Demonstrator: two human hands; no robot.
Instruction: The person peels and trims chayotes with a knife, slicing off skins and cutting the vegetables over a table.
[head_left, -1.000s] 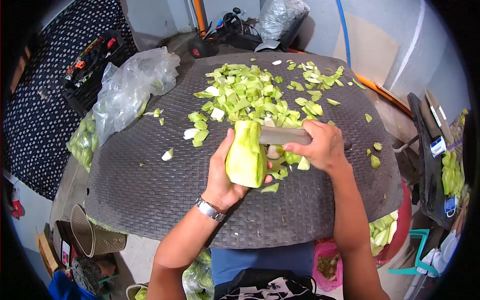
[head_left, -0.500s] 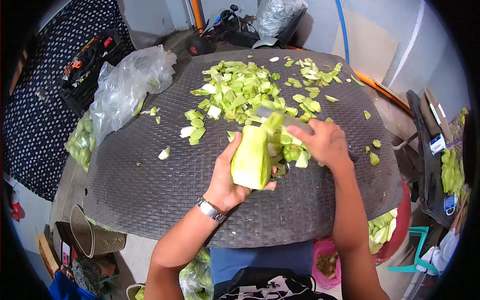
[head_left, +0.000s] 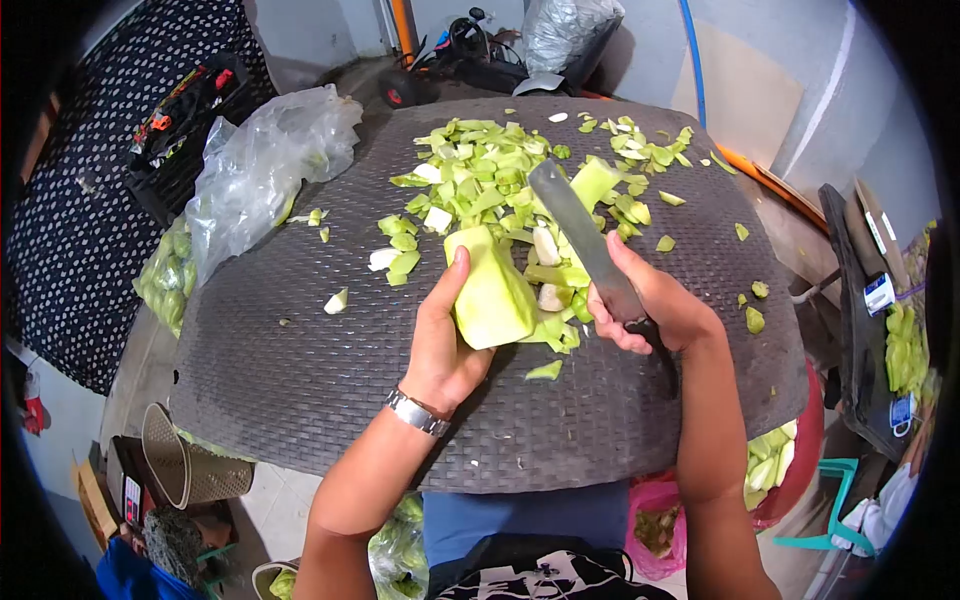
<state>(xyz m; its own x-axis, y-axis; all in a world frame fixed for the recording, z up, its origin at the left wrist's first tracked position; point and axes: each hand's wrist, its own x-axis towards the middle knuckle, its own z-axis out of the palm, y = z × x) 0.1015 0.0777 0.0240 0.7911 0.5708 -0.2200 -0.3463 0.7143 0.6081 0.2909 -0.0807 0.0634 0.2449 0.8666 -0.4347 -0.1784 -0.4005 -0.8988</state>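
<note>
At the near edge, a person's dark top with white print (head_left: 560,577) and blue shorts (head_left: 525,512) show below the tabletop (head_left: 300,400). Right of the shorts sits a pink bag (head_left: 636,535), and farther right a red tub (head_left: 812,435) holds pale green pieces (head_left: 768,470). A teal stool (head_left: 845,490) stands beside the tub; over on the left is a tan basket (head_left: 218,478).

Above the woven tabletop, the left hand (head_left: 440,335), with a metal watch (head_left: 417,411) at its wrist, holds a pale green vegetable (head_left: 488,300). Its thumb lies along the vegetable's left side; the other fingers are mostly hidden behind it. The right hand (head_left: 665,305) has its fingers closed around a knife (head_left: 580,230) near where blade and dark handle meet. The blade tilts away and to the left, apart from the vegetable. A pale slice (head_left: 597,180) shows just right of the blade; whether they touch, I cannot tell.

Beyond the hands, a heap of green peelings (head_left: 480,165) spreads over the tabletop, with loose scraps around it. At the left edge lies a clear plastic bag (head_left: 255,165), near a black crate (head_left: 190,165). Farthest back are a small wheel (head_left: 405,90), a silvery sack (head_left: 570,35) and a blue hose (head_left: 693,60) against the wall.
</note>
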